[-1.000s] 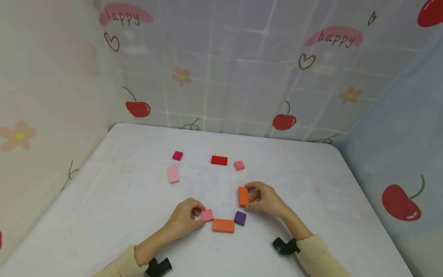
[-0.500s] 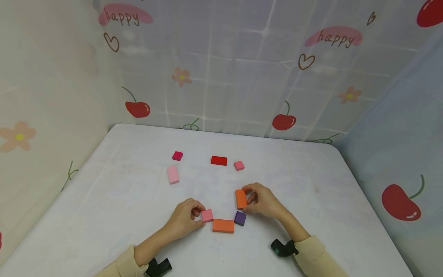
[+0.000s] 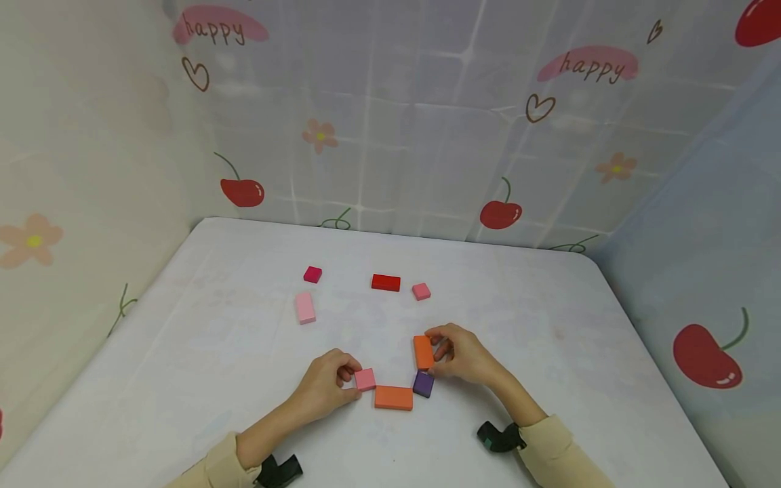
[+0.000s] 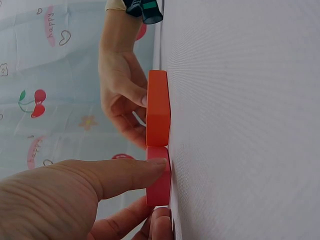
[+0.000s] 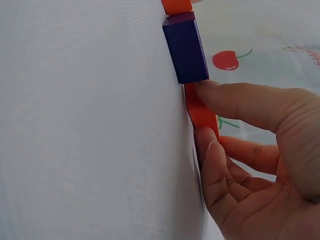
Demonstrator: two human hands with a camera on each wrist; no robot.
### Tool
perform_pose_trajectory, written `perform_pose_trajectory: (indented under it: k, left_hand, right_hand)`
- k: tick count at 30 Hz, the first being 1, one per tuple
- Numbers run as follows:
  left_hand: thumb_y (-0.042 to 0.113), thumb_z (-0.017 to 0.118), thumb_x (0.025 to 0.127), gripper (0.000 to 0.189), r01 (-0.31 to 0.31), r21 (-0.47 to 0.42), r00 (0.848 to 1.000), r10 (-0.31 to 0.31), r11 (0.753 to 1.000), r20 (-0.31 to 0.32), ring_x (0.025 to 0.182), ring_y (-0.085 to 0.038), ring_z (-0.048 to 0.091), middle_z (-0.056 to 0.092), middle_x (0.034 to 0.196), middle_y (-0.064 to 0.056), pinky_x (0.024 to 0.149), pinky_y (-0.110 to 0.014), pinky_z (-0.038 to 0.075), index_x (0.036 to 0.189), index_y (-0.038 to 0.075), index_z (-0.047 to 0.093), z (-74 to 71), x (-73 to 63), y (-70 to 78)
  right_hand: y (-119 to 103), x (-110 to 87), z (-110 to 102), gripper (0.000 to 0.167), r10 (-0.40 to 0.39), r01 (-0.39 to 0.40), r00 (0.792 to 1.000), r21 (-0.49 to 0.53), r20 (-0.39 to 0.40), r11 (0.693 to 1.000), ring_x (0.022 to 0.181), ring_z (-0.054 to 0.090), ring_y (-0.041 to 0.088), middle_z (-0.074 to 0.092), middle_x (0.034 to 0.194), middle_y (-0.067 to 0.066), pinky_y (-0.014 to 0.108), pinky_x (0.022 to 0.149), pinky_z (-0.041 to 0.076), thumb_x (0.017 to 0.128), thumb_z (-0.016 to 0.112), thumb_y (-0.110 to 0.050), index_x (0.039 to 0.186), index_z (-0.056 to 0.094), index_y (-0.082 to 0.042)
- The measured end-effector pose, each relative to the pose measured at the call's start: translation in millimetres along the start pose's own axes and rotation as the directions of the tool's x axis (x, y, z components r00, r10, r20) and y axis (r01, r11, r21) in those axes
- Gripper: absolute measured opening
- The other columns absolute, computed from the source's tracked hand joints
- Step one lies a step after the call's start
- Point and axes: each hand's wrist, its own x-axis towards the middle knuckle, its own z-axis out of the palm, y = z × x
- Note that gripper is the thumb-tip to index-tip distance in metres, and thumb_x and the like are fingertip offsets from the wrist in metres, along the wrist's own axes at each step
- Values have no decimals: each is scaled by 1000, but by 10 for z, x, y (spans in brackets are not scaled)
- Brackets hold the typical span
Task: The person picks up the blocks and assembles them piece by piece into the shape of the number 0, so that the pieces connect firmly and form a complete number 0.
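I have the right hand (image 3: pixel 466 352) pinching the lengthwise orange block (image 3: pixel 424 352) between thumb and fingers, its near end touching or almost touching the purple block (image 3: pixel 424 383); can't tell if it's fully down on the table (image 3: pixel 518 291). Left hand (image 3: pixel 327 385) pinches the pink block (image 3: pixel 365 379), which touches the left end of the crosswise orange block (image 3: pixel 393 398). This group of 4 sits well apart from the table's far edge, between the left and right edges. 4 more lie toward the far edge: magenta block (image 3: pixel 312 274), red block (image 3: pixel 386 282), small pink block (image 3: pixel 422 291), pale pink block (image 3: pixel 306 308). To do this join well, I'd keep the right pinch light and low, slide flat, and stop at first contact, since the purple block looks slightly turned and a shove would probably skew it more. I'd use the left hand as a gentle stop only. Versus 1 s ago: lengthwise orange block and right hand have shifted toward the purple block and slightly toward the left edge; left hand, pink block and purple block look unmoved.
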Motion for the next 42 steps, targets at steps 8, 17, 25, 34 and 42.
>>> perform_pose_trajectory:
  k: [8, 17, 25, 34, 42]
  left_hand:
    - [5, 85, 71, 29, -1, 3, 1000, 1, 1000, 0, 75, -10, 51, 57, 85, 1, 66, -19, 46, 94, 8, 68, 1, 1, -7]
    - [5, 84, 72, 28, 13, 8, 1000, -13, 1000, 2, 75, -9, 51, 57, 85, 3, 66, -19, 47, 95, 9, 68, -2, 6, -10]
    - [5, 83, 72, 28, 18, 12, 1000, -18, 1000, 3, 76, -10, 51, 56, 85, 4, 66, -19, 46, 96, 9, 68, -4, 8, -11]
    - [5, 83, 73, 28, 20, 10, 1000, -20, 1000, 4, 76, -9, 51, 57, 86, 4, 66, -19, 46, 96, 9, 68, -2, 7, -8]
    - [5, 83, 73, 28, -12, 5, 1000, 12, 1000, 1, 75, -9, 51, 57, 85, 2, 65, -19, 46, 96, 8, 68, -1, -3, -22]
  right_hand:
    - [6, -16, -14, 60, -13, 13, 1000, 13, 25, 1000, 86, 61, 18, 59, 111, 12, 20, 68, 52, 75, 83, -8, 129, 57, 0]
    - [4, -46, -37, 59, -5, 3, 999, 55, 37, 998, 90, 61, 21, 58, 113, 14, 21, 71, 52, 76, 82, -10, 129, 57, 0]
    - [5, -68, -38, 63, 8, -8, 1000, 36, 4, 999, 89, 62, 21, 59, 115, 12, 21, 72, 52, 78, 82, -17, 133, 55, -3]
    - [-8, -194, 19, 64, -95, 85, 975, -57, -202, 995, 114, 57, 28, 57, 129, 9, 46, 95, 51, 77, 84, -25, 133, 58, -9]
    - [-13, -336, 188, 60, -197, 163, 961, -177, -196, 971, 130, 50, 34, 50, 142, 13, 57, 100, 46, 78, 82, -33, 131, 60, -17]
